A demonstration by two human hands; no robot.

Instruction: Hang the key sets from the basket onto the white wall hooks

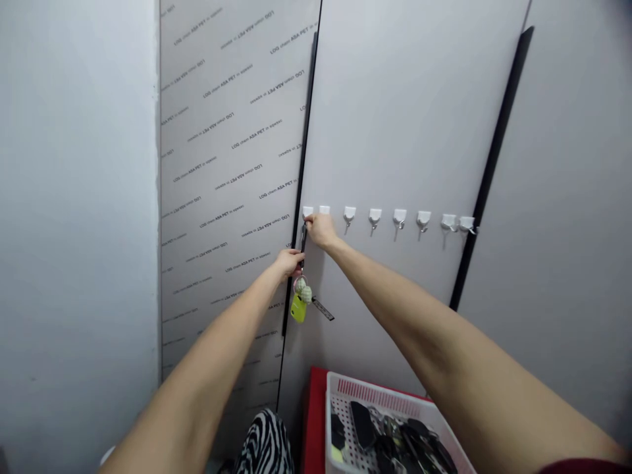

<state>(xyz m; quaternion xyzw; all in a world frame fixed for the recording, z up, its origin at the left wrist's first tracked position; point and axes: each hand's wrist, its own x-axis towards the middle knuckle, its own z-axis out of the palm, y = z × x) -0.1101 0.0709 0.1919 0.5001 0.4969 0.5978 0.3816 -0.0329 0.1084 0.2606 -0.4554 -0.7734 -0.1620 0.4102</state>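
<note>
My right hand (320, 229) pinches the top of a black strap at the leftmost white hook (307, 211) on the cabinet door. Lower down, my left hand (289, 263) grips the same strap. From it dangles a keychain (298, 307) with a yellow-green tag, pale green round beads, a ring and a black strip with light lettering. The second hook (324, 209) is partly covered by my right hand. Whether the strap's loop sits on the leftmost hook is hidden by my fingers.
Several white hooks (375, 216) run in a row rightward across the door. Black handle strips (494, 158) edge the doors. Below, a white plastic basket (390, 394) of dark items and keys stands on a red surface (315, 421). A zebra-striped leg (264, 444) shows at the bottom.
</note>
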